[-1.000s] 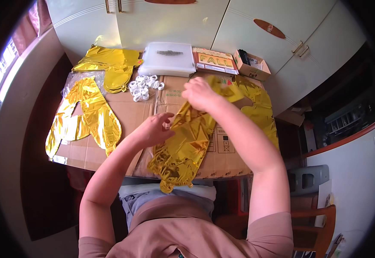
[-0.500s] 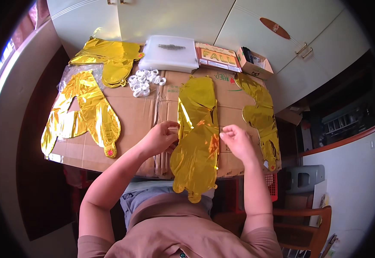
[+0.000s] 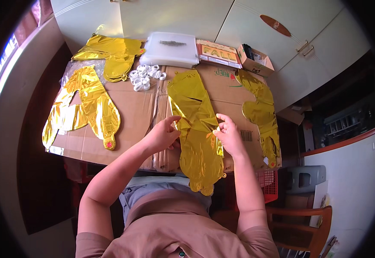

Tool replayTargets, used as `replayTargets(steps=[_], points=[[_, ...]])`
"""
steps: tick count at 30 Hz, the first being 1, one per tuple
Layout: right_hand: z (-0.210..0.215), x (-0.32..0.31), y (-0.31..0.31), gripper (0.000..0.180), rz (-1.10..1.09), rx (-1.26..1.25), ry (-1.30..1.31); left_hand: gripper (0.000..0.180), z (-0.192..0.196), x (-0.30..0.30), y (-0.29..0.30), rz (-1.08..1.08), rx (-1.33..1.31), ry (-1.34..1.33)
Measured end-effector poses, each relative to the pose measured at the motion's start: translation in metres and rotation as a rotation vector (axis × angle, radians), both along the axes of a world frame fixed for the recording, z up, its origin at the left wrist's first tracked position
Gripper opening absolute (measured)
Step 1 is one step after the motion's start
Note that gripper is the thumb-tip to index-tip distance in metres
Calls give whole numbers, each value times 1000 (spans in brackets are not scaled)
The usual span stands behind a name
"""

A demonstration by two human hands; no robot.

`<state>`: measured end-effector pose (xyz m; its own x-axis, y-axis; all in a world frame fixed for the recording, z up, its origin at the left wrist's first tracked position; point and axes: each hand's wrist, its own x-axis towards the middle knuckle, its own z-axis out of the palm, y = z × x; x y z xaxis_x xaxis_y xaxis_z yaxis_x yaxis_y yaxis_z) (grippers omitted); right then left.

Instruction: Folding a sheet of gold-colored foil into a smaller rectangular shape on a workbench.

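A flat, uninflated gold foil balloon (image 3: 201, 152) lies lengthwise before me, its lower end hanging past the table's near edge. My left hand (image 3: 166, 134) is closed at the balloon's left edge, thumb and fingers pinching the foil. At the opposite edge, my right hand (image 3: 229, 135) pinches the foil between thumb and a finger, with the index finger raised. Creases run across the balloon between both hands. On the left lies a gold A-shaped foil balloon (image 3: 95, 103). A further gold foil balloon (image 3: 258, 107) with a curvy outline rests at the right.
Brown cardboard (image 3: 140, 107) covers the table. Along its back stand a folded gold balloon (image 3: 114, 53), a translucent plastic box (image 3: 170, 49), a printed card pack (image 3: 219, 55) and a small open carton (image 3: 256, 60). White ribbon coils (image 3: 146, 76) lie by the box. A wooden chair (image 3: 301, 223) stands right.
The middle balloon has turned slightly: its far end shifted left, its near end right. My right hand has moved left onto its edge, and the foil has creased between my hands.
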<state>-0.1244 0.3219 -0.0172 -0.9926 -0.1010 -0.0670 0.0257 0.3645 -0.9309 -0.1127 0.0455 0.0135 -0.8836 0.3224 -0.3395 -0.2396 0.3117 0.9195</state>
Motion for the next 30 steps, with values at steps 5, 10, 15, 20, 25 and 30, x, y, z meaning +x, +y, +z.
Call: replayTargets(steps=[5,10,15,20,25,30], points=[[11,10,-10,48,-110,409,216,41,-15,-2,8,-61,-649,641],[18,25,-23,41,-35,752,573,30,-30,-9,19,13,-671,1180],[2,25,-29,57,256,869,632,28,-52,-24,26,7,-533,1284],[-5,11,-19,72,301,922,452,30,-51,-23,26,-15,-547,1246],[-7,-3,-11,73,273,939,418,32,-51,-22,26,-5,-554,1253],[-3,-18,-9,73,303,895,448,31,-50,-21,25,-19,-551,1238]])
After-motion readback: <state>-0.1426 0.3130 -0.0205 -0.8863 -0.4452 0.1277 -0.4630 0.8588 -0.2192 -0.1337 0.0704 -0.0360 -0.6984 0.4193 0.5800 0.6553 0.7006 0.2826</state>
